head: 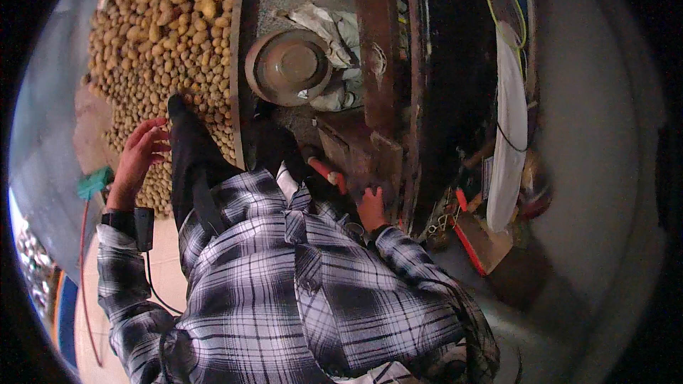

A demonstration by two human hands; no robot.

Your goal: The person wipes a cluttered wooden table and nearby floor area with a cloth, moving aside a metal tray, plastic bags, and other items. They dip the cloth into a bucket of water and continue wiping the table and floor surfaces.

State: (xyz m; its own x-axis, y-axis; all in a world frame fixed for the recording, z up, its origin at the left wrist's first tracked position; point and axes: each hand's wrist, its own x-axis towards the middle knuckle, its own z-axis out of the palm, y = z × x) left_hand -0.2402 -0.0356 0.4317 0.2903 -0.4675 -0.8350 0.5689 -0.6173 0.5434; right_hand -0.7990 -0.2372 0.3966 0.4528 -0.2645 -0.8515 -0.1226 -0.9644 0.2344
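My left hand [143,145] hangs in the air over the left side of a large spread of potatoes [176,48], beside my dark-trousered knee. Its fingers are apart and nothing shows in them. My right hand [372,207] is low at my right side, near some brown wooden boards [368,162]. It looks as if it rests there, and no object is visible in it. A red-handled thing [326,173] lies just to the left of that hand. Ahead, beyond the plank, stands a round brown basin [288,66] with a small white scrap on its rim.
A wooden plank [240,64] edges the potatoes. Cloth sacks [339,37] lie beside the basin. A green-headed tool with a thin red handle [95,183] is at the left. Along the right wall are a yellow-rimmed racket [504,10], a long white bundle [509,144] and a red-edged dustpan-like object [483,242].
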